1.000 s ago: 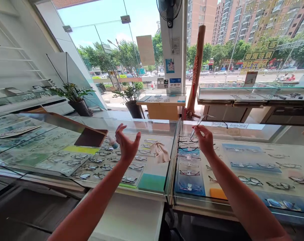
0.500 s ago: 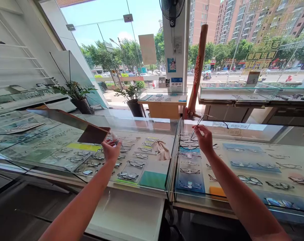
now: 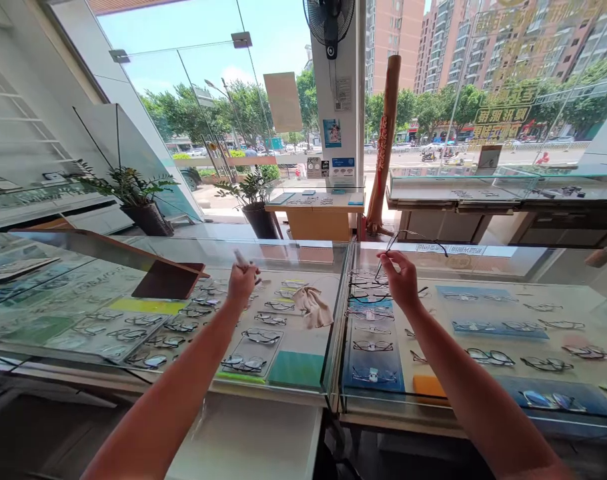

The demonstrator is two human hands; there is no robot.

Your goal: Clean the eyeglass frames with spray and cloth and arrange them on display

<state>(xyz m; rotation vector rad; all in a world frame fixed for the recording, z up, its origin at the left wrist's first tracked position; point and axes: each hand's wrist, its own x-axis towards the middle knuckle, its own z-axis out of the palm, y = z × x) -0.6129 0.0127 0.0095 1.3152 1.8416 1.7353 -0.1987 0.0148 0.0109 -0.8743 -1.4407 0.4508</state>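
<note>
Over the left glass display case, my left hand [image 3: 242, 283] is closed around a small clear bottle [image 3: 240, 259], whose top pokes up blurred above the fingers. My right hand [image 3: 403, 280] pinches a thin-framed pair of eyeglasses [image 3: 423, 238] above the right case, one dark temple arm sticking out to the right. Parts of the glasses are too thin to make out. A crumpled beige cloth [image 3: 313, 308] lies on the left case between the hands. Rows of eyeglasses, among them a dark-rimmed pair [image 3: 261, 336], sit beneath the glass.
A brown wooden stand [image 3: 168, 280] rests on the left case beside my left arm. A green pad [image 3: 297, 369] and an orange block [image 3: 430, 385] lie near the front edges. Beyond the cases are a potted plant [image 3: 258, 207] and a wooden post [image 3: 385, 147]. A person's hand [image 3: 599, 257] shows far right.
My left hand has moved right and up with the bottle, away from the brown stand. The right hand still holds the eyeglasses, and the whole view has shifted slightly.
</note>
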